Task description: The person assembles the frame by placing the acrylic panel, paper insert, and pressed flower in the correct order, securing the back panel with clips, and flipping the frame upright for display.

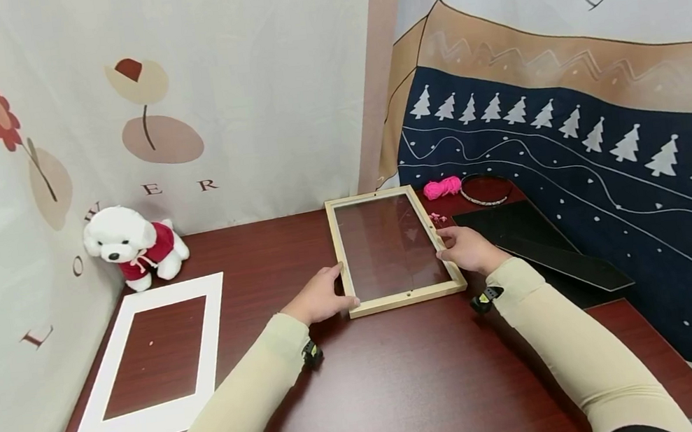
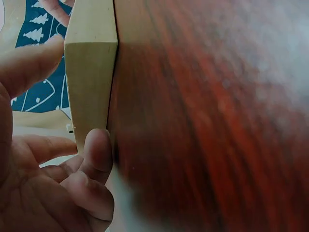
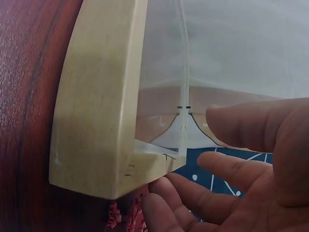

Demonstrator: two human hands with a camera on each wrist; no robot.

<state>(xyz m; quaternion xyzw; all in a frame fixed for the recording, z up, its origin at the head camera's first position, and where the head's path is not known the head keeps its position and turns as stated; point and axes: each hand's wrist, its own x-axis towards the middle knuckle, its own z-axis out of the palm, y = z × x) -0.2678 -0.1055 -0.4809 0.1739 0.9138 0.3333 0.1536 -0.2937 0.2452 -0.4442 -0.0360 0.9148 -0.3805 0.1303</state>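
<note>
A light wooden picture frame point(image 1: 387, 304) lies flat on the dark red table, a clear pane point(image 1: 387, 247) inside it. At its near left corner, my left hand point(image 1: 319, 295) rests its thumb and fingers against the wood. The left wrist view shows those fingertips at the side of the frame point(image 2: 91, 72). My right hand point(image 1: 470, 249) is at the right rail, thumb and fingers spread. Seen from the right wrist, lower fingers touch or nearly touch the end of the frame point(image 3: 91, 111), while the thumb stands apart from the wood.
A white mat board point(image 1: 215, 328) with a cut-out window lies left, below a white plush dog point(image 1: 123, 239). Black boards point(image 1: 560, 264) lie right of the right hand. Pink yarn point(image 1: 442, 187) and a headband point(image 1: 486, 198) sit at the back right. Printed cloth hangs behind.
</note>
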